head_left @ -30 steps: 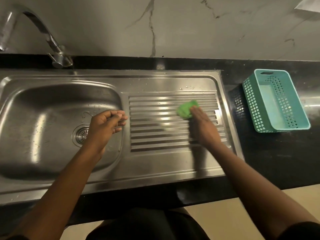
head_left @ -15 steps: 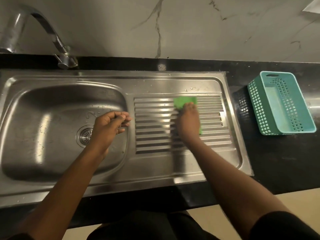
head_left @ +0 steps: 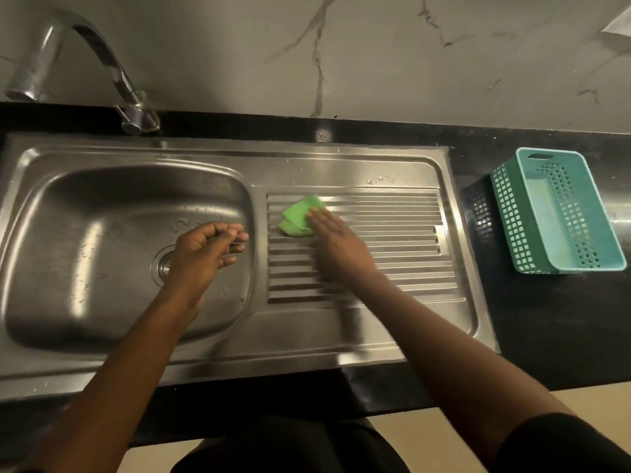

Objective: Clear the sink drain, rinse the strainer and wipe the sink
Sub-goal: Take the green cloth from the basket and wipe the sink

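A curved metal faucet (head_left: 102, 56) is mounted at the far left, behind the stainless steel sink (head_left: 218, 349). The basin (head_left: 85, 250) occupies the left portion of the sink, and scattered water droplets are seen on its floor. The drain strainer (head_left: 163, 268) is seated in the basin floor and is partly covered by the left hand (head_left: 205, 250). The left hand is held above the basin with the fingers loosely curled inward; no object is seen in it. To the right of the basin, the ribbed drainboard (head_left: 392, 240) is located. A folded green cloth (head_left: 298, 216) lies on the far left corner of the ribs and is pressed flat under the extended fingers of the right hand (head_left: 338, 247), which is laid palm down rather than closed around the cloth. The hand appears slightly blurred. Further right, a teal perforated basket (head_left: 560, 213) is placed on the black countertop (head_left: 546, 319), well apart from the sink.
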`<action>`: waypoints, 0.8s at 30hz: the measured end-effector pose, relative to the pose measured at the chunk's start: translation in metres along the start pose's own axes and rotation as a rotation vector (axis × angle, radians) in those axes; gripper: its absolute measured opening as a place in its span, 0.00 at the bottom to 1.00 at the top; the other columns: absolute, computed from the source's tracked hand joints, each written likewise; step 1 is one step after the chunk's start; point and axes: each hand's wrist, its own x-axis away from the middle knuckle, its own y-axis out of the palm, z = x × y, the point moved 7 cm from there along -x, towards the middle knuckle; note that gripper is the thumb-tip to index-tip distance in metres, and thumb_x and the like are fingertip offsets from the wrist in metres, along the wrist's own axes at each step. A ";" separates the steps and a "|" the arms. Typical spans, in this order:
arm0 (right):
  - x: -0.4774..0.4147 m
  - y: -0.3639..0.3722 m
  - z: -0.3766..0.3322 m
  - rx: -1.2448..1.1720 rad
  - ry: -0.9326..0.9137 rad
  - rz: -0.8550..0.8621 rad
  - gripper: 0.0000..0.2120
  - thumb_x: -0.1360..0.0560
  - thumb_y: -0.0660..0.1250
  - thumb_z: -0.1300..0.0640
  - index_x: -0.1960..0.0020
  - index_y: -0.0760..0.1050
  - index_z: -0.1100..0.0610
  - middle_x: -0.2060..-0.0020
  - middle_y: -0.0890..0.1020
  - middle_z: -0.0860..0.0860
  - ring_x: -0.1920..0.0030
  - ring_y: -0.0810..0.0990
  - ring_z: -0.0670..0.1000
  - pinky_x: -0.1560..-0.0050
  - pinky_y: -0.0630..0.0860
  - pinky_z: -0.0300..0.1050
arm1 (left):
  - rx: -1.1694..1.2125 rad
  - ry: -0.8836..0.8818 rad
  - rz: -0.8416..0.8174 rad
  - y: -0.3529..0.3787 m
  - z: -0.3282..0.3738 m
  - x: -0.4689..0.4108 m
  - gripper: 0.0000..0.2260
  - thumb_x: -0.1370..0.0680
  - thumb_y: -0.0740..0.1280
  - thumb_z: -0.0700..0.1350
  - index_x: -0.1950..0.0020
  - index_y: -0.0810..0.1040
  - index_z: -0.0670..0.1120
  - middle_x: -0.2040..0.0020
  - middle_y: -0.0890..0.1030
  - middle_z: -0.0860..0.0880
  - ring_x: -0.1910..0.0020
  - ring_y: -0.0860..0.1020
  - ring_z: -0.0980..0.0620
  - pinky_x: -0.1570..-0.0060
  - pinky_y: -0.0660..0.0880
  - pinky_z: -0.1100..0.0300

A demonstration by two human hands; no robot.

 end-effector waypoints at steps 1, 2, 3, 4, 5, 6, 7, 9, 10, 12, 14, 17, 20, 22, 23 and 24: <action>0.010 -0.010 0.026 0.022 0.050 0.024 0.27 0.20 0.65 0.62 0.21 0.68 0.61 0.21 0.69 0.58 0.19 0.65 0.58 0.19 0.60 0.53 | 0.004 -0.004 -0.004 0.003 -0.001 0.001 0.08 0.15 0.67 0.43 0.41 0.85 0.44 0.47 0.89 0.46 0.40 0.85 0.40 0.40 0.80 0.49; 0.021 -0.022 0.053 0.045 0.111 0.054 0.27 0.20 0.66 0.62 0.21 0.68 0.62 0.22 0.70 0.59 0.19 0.65 0.58 0.18 0.60 0.53 | 0.007 -0.007 -0.008 0.006 -0.001 0.001 0.08 0.16 0.67 0.42 0.41 0.85 0.44 0.47 0.89 0.46 0.40 0.85 0.40 0.39 0.80 0.47; 0.032 -0.034 0.080 0.071 0.185 0.077 0.27 0.20 0.65 0.62 0.21 0.68 0.62 0.22 0.70 0.59 0.19 0.65 0.58 0.18 0.59 0.51 | 0.008 -0.010 -0.013 0.009 0.000 0.002 0.08 0.16 0.67 0.42 0.41 0.85 0.44 0.47 0.89 0.46 0.40 0.85 0.40 0.38 0.80 0.46; 0.044 -0.047 0.105 0.094 0.260 0.094 0.27 0.19 0.64 0.63 0.20 0.66 0.61 0.21 0.68 0.58 0.19 0.65 0.57 0.18 0.59 0.51 | 0.007 -0.012 -0.018 0.012 0.001 0.002 0.08 0.16 0.67 0.42 0.41 0.85 0.44 0.47 0.89 0.45 0.40 0.85 0.40 0.37 0.80 0.44; 0.054 -0.059 0.126 0.110 0.324 0.098 0.27 0.18 0.63 0.64 0.20 0.65 0.60 0.20 0.68 0.58 0.19 0.65 0.57 0.19 0.60 0.52 | 0.004 -0.013 -0.023 0.015 0.001 0.002 0.08 0.16 0.67 0.42 0.41 0.85 0.44 0.46 0.89 0.45 0.40 0.85 0.40 0.36 0.79 0.43; 0.060 -0.068 0.143 0.114 0.376 0.085 0.26 0.18 0.61 0.65 0.20 0.66 0.60 0.21 0.69 0.59 0.20 0.66 0.58 0.20 0.64 0.55 | 0.000 -0.012 -0.027 0.017 0.002 0.002 0.08 0.15 0.67 0.42 0.41 0.85 0.44 0.46 0.89 0.45 0.40 0.85 0.41 0.35 0.79 0.43; 0.062 -0.077 0.156 0.115 0.415 0.071 0.23 0.17 0.59 0.65 0.23 0.68 0.60 0.24 0.72 0.61 0.23 0.71 0.61 0.24 0.70 0.58 | -0.003 -0.010 -0.032 0.019 0.003 0.002 0.08 0.15 0.67 0.42 0.41 0.85 0.44 0.46 0.89 0.45 0.40 0.85 0.41 0.35 0.79 0.42; 0.058 -0.096 0.171 0.121 0.492 0.125 0.15 0.17 0.57 0.62 0.33 0.75 0.59 0.39 0.82 0.65 0.39 0.83 0.66 0.42 0.80 0.60 | -0.003 -0.010 -0.037 0.021 0.004 0.001 0.08 0.15 0.67 0.43 0.42 0.86 0.44 0.46 0.89 0.46 0.40 0.85 0.41 0.35 0.79 0.42; 0.055 -0.108 0.178 0.112 0.560 0.208 0.12 0.18 0.57 0.61 0.38 0.76 0.60 0.46 0.84 0.65 0.47 0.84 0.67 0.50 0.80 0.58 | -0.001 -0.012 -0.037 0.021 0.004 0.001 0.08 0.15 0.67 0.43 0.42 0.86 0.45 0.46 0.89 0.46 0.40 0.85 0.42 0.35 0.79 0.42; 0.053 -0.129 0.185 0.063 0.664 0.422 0.11 0.19 0.58 0.59 0.44 0.77 0.60 0.54 0.85 0.64 0.57 0.82 0.65 0.59 0.73 0.51 | 0.008 -0.017 -0.034 0.020 0.004 -0.001 0.08 0.15 0.67 0.43 0.42 0.86 0.45 0.47 0.89 0.46 0.40 0.85 0.42 0.35 0.79 0.43; 0.050 -0.143 0.185 0.023 0.667 0.559 0.09 0.20 0.57 0.58 0.45 0.74 0.56 0.57 0.83 0.60 0.62 0.78 0.62 0.60 0.68 0.48 | 0.009 -0.019 -0.033 0.018 0.004 -0.001 0.08 0.15 0.67 0.43 0.42 0.86 0.45 0.47 0.89 0.46 0.40 0.86 0.42 0.35 0.79 0.42; 0.027 -0.138 0.183 0.006 0.640 0.520 0.09 0.18 0.56 0.59 0.43 0.73 0.56 0.50 0.81 0.60 0.55 0.80 0.63 0.57 0.71 0.51 | 0.006 -0.024 -0.024 0.014 0.004 -0.005 0.08 0.15 0.67 0.42 0.41 0.86 0.44 0.47 0.89 0.46 0.41 0.86 0.41 0.34 0.79 0.41; 0.003 -0.100 0.184 -0.015 0.679 0.288 0.13 0.16 0.55 0.60 0.37 0.75 0.62 0.41 0.80 0.66 0.41 0.80 0.68 0.42 0.77 0.60 | 0.001 -0.018 -0.020 0.006 0.005 -0.010 0.08 0.16 0.67 0.42 0.42 0.86 0.45 0.48 0.89 0.47 0.41 0.86 0.41 0.35 0.79 0.42; -0.005 -0.078 0.175 -0.014 0.738 0.254 0.14 0.16 0.55 0.62 0.36 0.74 0.65 0.34 0.76 0.66 0.32 0.75 0.67 0.32 0.73 0.61 | -0.002 -0.012 -0.020 0.001 0.006 -0.014 0.08 0.16 0.67 0.43 0.42 0.86 0.45 0.48 0.90 0.48 0.42 0.86 0.43 0.36 0.80 0.44; -0.010 -0.070 0.167 0.004 0.761 0.253 0.15 0.17 0.55 0.62 0.34 0.73 0.65 0.30 0.74 0.66 0.28 0.71 0.67 0.27 0.70 0.62 | -0.001 -0.010 -0.018 -0.001 0.006 -0.016 0.08 0.16 0.67 0.43 0.42 0.86 0.45 0.48 0.90 0.48 0.42 0.86 0.43 0.37 0.80 0.44; -0.016 -0.062 0.156 0.027 0.766 0.239 0.18 0.17 0.56 0.62 0.30 0.71 0.66 0.26 0.71 0.66 0.24 0.67 0.66 0.24 0.65 0.62 | 0.001 -0.010 -0.015 -0.003 0.006 -0.017 0.08 0.16 0.67 0.43 0.41 0.86 0.45 0.47 0.89 0.48 0.42 0.86 0.43 0.37 0.80 0.44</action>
